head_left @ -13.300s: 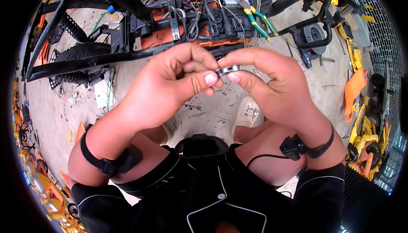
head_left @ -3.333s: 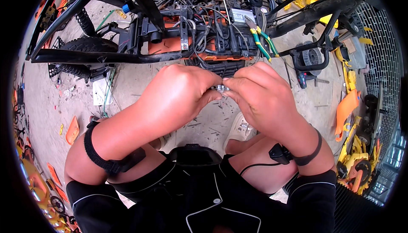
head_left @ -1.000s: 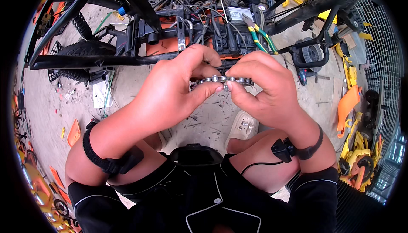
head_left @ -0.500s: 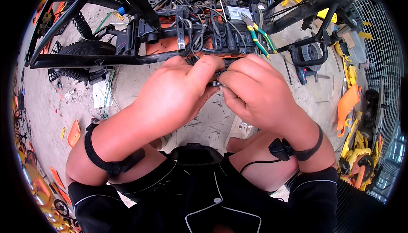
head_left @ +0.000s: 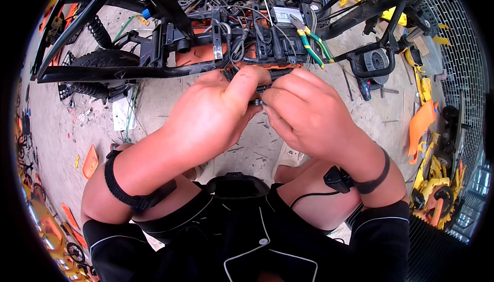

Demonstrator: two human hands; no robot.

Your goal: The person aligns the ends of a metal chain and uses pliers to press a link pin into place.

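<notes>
Silvery metal part (head_left: 258, 103), mostly hidden, is pinched between left hand (head_left: 208, 109) and right hand (head_left: 313, 113), fingers closed on it, in front of the black frame (head_left: 123, 73). Likely light, rigid, maybe slick; take it at the ends, fingertip grip.

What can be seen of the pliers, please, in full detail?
The pliers have grey, metal-looking jaws and green-and-yellow handles, apparently plastic or rubber. The handles are spread apart; how far the jaws open is unclear. They lie with jaws by the silver box, handles slanting toward the picture's lower right. Neither the left hand nor the right hand touches them.
</notes>
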